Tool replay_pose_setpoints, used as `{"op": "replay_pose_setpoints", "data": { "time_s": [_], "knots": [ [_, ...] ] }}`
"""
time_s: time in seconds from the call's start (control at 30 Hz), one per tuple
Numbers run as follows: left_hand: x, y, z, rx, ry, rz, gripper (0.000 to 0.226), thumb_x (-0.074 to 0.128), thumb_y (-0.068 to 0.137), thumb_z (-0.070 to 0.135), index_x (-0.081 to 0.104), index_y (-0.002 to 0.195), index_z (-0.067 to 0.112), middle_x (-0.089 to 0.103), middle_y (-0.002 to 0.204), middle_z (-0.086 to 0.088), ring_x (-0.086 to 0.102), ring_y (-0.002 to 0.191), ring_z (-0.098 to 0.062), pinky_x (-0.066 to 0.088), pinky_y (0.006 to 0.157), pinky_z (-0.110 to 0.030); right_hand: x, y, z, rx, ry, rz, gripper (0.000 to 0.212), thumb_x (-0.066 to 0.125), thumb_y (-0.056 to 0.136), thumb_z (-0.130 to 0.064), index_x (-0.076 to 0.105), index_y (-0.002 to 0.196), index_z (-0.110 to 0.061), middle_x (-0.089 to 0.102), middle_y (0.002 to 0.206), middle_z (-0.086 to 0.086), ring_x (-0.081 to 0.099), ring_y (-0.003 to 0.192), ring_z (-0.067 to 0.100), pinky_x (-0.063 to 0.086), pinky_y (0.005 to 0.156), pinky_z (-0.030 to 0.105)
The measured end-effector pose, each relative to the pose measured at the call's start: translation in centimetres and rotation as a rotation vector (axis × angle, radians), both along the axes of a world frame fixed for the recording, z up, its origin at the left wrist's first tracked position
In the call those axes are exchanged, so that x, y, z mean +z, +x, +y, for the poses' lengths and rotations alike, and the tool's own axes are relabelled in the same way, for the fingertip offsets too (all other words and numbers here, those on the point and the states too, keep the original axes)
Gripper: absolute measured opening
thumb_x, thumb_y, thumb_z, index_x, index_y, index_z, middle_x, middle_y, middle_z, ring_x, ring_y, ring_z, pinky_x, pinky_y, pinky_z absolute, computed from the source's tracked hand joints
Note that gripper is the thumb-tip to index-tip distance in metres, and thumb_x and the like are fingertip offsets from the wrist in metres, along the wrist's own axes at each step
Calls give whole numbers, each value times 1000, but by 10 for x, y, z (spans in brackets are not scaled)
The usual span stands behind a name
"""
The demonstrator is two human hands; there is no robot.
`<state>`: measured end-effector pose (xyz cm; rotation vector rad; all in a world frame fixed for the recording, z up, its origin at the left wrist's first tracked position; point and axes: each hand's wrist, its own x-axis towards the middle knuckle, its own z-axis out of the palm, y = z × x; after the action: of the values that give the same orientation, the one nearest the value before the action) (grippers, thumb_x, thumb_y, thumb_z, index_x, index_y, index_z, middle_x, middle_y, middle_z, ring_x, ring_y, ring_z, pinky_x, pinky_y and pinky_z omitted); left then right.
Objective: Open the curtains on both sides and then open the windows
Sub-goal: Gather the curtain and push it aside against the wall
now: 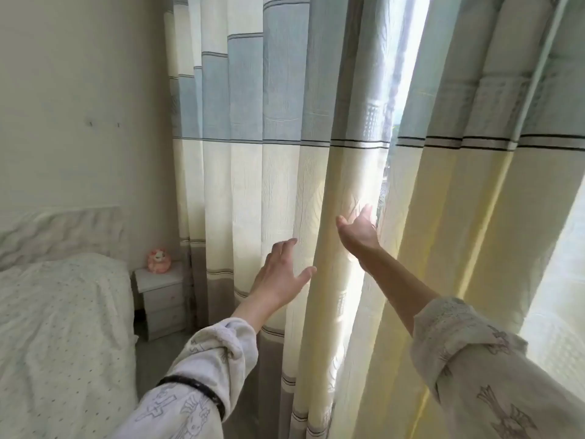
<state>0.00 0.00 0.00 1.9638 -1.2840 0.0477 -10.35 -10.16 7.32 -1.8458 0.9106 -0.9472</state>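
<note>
Right hand (pixel 359 231) was open at the gap mid-frame, left hand (pixel 281 274) spread, gripping nothing, on the left curtain (pixel 247 191); we judged parting came next.

Nightstand (pixel 160 291) between bed (pixel 63 327) and, seemingly, curtains (pixel 253 185).

I count two curtains (pixel 253 153) (pixel 474 185) before me, my two hands (pixel 280 274) (pixel 359 231) on them, and left of the curtains one bed (pixel 63 312), one nightstand (pixel 160 296) and one pink toy (pixel 159 260).
</note>
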Motion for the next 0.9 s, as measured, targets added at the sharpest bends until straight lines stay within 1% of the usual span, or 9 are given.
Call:
{"op": "replay_pose_setpoints", "data": {
  "time_s": [0.1, 0.23, 0.33, 0.4, 0.47, 0.57, 0.7, 0.83, 0.9],
  "knots": [
    [-1, 16, -27, -55, 3, 82, 77, 52, 85, 49, 10, 145, 24, 15, 154, -2, 22, 140, -19, 26, 108, -33, -5, 16, -23, 18, 82, -103, 62, 35, 100, -25, 0, 151, -18, 18, 158, 8, 25, 142, 29, 25, 116, 45],
    [0, 28, -61, -139, -55, 287, 96, 60, 79, 51, -1, 146, 22, 10, 156, -5, 14, 143, -19, 16, 107, -26, -7, 32, -42, 105, 138, -156, 44, 31, 98, -20, 30, 142, -16, 48, 140, 8, 46, 126, 25, 35, 110, 46],
    [8, 39, -93, -147, -104, 416, 103, 67, 75, 47, -2, 146, 20, 32, 148, -9, 38, 132, -25, 36, 104, -32, -4, 43, -62, 159, 159, -170, 48, 40, 95, -23, 31, 142, -17, 53, 136, 9, 53, 120, 26, 42, 104, 45],
    [13, 42, -109, -119, -132, 526, 82, 69, 76, 42, 26, 141, 15, 55, 125, -6, 54, 115, -25, 45, 85, -27, -4, 51, -71, -40, -41, -62, 69, 53, 89, -37, 21, 146, -16, 50, 138, 11, 51, 123, 30, 41, 102, 42],
    [15, 48, -126, -81, -188, 573, 36, 70, 76, 37, 59, 102, 14, 65, 93, 1, 62, 102, -25, 46, 66, -21, -4, 57, -86, -355, -241, 95, 97, 61, 79, -56, 11, 149, -11, 40, 144, 18, 40, 130, 34, 35, 103, 49],
    [16, 63, -148, 11, -239, 483, 26, 72, 73, 38, 55, 71, 19, 61, 84, -3, 63, 92, -29, 47, 67, -27, 1, 69, -115, -449, -305, 127, 115, 63, 71, -66, 1, 150, -9, 25, 150, 19, 28, 136, 35, 28, 106, 55],
    [15, 102, -181, 118, -269, 321, 48, 73, 70, 41, 42, 99, 18, 30, 108, 0, 40, 115, -26, 40, 91, -35, 7, 103, -156, -163, -185, -156, 105, 70, 73, -53, 12, 148, -9, 38, 145, 17, 38, 132, 32, 33, 111, 48],
    [27, 146, -207, 29, -300, 462, 107, 79, 62, 43, 8, 139, 24, 20, 140, -6, 26, 133, -24, 32, 104, -34, 13, 143, -190, 39, -111, -248, 88, 71, 75, -48, 27, 140, -10, 51, 130, 2, 53, 115, 20, 43, 99, 36],
    [33, 166, -220, -33, -299, 498, 117, 81, 61, 40, 0, 143, 20, 17, 150, -7, 25, 138, -24, 30, 112, -40, 17, 161, -201, 136, -123, -251, 78, 70, 76, -49, 35, 135, -13, 51, 118, -6, 52, 103, 13, 40, 87, 28]
  ]
}}
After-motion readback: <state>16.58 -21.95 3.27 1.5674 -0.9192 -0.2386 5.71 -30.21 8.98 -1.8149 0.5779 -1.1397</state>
